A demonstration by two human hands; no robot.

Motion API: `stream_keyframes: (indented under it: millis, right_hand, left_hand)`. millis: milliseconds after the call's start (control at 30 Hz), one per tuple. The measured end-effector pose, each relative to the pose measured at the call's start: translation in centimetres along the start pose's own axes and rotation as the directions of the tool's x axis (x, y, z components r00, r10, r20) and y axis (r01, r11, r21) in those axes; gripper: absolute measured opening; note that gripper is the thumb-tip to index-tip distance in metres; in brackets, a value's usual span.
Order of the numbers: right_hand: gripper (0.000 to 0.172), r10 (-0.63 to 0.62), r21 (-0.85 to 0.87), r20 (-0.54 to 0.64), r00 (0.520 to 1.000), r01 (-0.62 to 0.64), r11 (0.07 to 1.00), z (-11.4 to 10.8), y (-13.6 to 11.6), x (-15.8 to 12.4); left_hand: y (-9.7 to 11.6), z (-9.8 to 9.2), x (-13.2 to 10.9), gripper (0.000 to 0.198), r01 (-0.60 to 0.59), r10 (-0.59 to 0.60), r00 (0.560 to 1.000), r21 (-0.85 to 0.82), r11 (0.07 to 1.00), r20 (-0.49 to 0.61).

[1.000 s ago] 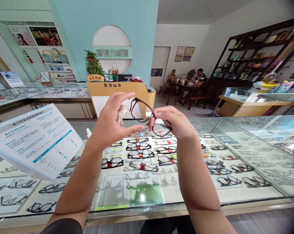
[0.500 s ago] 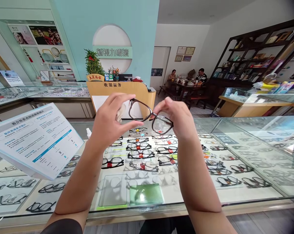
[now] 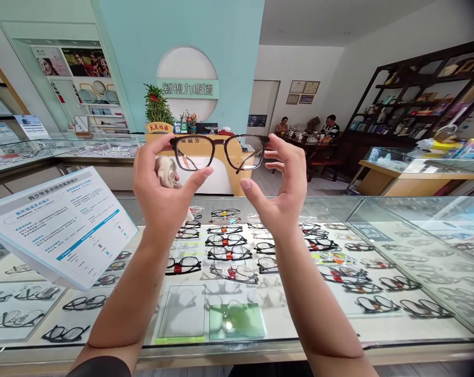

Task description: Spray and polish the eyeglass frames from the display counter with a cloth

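A pair of dark-framed eyeglasses [image 3: 220, 141] is held up level in front of me, lenses facing me. My left hand [image 3: 158, 183] grips its left end, index finger at the upper corner and thumb by the lower rim. A crumpled beige cloth [image 3: 167, 172] is tucked in the same hand. At the right end, the fingertips of my right hand [image 3: 282, 188] hold the upper corner, while its thumb stands apart below the rim. Parts of the thin temples show through the lenses. Below lie rows of eyeglasses [image 3: 229, 253] in the glass display case [image 3: 299, 335].
A tilted printed sign [image 3: 72, 225] stands on the counter at left. A green card [image 3: 237, 320] lies near the front edge. Beyond are a wooden cashier desk [image 3: 217, 173], another glass counter [image 3: 413, 173] at right and two people seated at a table [image 3: 299, 144].
The eyeglasses have turned from slanting down rightward to level and face-on, and risen slightly. My right hand has shifted from near the bridge to their right end, its thumb now spread away.
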State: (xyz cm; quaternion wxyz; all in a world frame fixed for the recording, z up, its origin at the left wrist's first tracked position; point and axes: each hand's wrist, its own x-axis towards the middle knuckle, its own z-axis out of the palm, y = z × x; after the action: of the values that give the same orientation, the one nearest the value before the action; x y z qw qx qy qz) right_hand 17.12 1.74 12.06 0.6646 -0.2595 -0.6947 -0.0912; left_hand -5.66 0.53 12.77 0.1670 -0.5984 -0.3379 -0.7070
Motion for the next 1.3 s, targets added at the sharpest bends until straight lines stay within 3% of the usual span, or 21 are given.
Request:
stream_keyframes:
  millis: [300, 467, 667, 833, 1133, 1300]
  right_hand:
    - [0.061, -0.004, -0.026, -0.1, 0.995, 0.002, 1.0, 1.0, -0.1, -0.4]
    - [0.06, 0.043, -0.051, -0.105, 0.993, -0.049, 0.997, 1.0, 0.1, -0.4]
    - [0.057, 0.141, 0.008, -0.047, 0.989, -0.141, 0.99, 1.0, -0.3, -0.3]
    - [0.055, 0.222, 0.043, -0.027, 0.975, -0.22, 0.974, 0.9, -1.2, -0.3]
    - [0.054, 0.173, -0.048, -0.052, 0.984, -0.175, 0.983, 0.4, -1.8, -0.1]
    - [0.05, 0.188, -0.014, -0.064, 0.98, -0.189, 0.982, 0.5, -1.5, -0.1]
  left_hand:
    - [0.5, 0.4, -0.4, 0.081, 0.125, -0.125, 0.992, -0.03, 0.992, 0.003]
    - [0.8, 0.5, -0.5, 0.074, 0.181, -0.18, 0.983, -0.034, 0.983, 0.03]
    - [1.3, 0.6, -0.5, 0.064, 0.133, -0.133, 0.991, 0.013, 0.991, -0.021]
    - [0.8, 0.8, -0.8, 0.061, 0.113, -0.114, 0.994, 0.025, 0.993, 0.0]
    - [0.5, 0.7, -1.0, 0.058, 0.08, -0.082, 0.996, 0.036, 0.996, 0.045]
    - [0.2, 0.8, -1.2, 0.059, 0.109, -0.11, 0.992, 0.023, 0.994, 0.064]
